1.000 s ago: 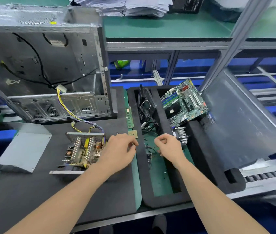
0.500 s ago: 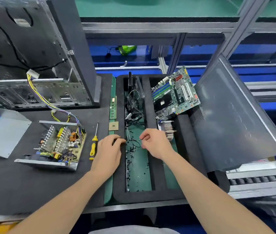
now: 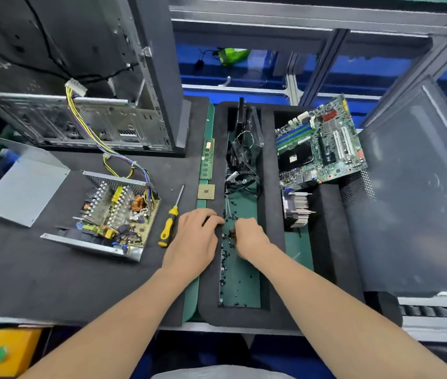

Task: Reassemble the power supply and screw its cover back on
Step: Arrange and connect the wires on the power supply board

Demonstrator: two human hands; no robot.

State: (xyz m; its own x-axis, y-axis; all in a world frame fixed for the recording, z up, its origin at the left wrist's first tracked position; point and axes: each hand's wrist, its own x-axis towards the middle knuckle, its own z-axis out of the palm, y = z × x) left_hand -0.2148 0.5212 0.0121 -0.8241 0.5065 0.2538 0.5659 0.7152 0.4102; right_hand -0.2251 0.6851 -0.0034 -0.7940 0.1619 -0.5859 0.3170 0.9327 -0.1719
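The left hand [image 3: 193, 236] lies palm down on the left wall of the black foam tray [image 3: 274, 269], its fingers loosely bent and their tips at the wall's inner edge. The right hand [image 3: 249, 237] reaches into the tray's long middle compartment with its fingers curled down among the small dark screws [image 3: 226, 272] scattered on the green floor. Its fingertips are hidden, so I cannot tell whether they pinch a screw. The two hands are near each other but do not touch. The power supply [image 3: 115, 214] sits open on the left half of the tabletop [image 3: 39, 283], its circuit board, coils and capacitors exposed. A bundle of coloured wires [image 3: 91, 132] runs from it up to the computer case [image 3: 93, 77] standing at the tabletop's far left corner. The power supply's cover [image 3: 24, 190], a folded grey metal sheet, lies apart from it by the left edge. A yellow-and-black screwdriver [image 3: 169, 222] lies between the power supply and the left hand, its tip pointing toward the far edge. A memory stick [image 3: 207, 160] and a square processor chip [image 3: 206, 192] lie along the tray's left side. Tangled cables [image 3: 244, 162] fill the far end of the middle compartment. A heatsink [image 3: 297, 210] sits in the right compartment, and a motherboard [image 3: 319, 143] is propped tilted at the tray's far right corner. A dark side panel [image 3: 419, 192] leans by the right edge.
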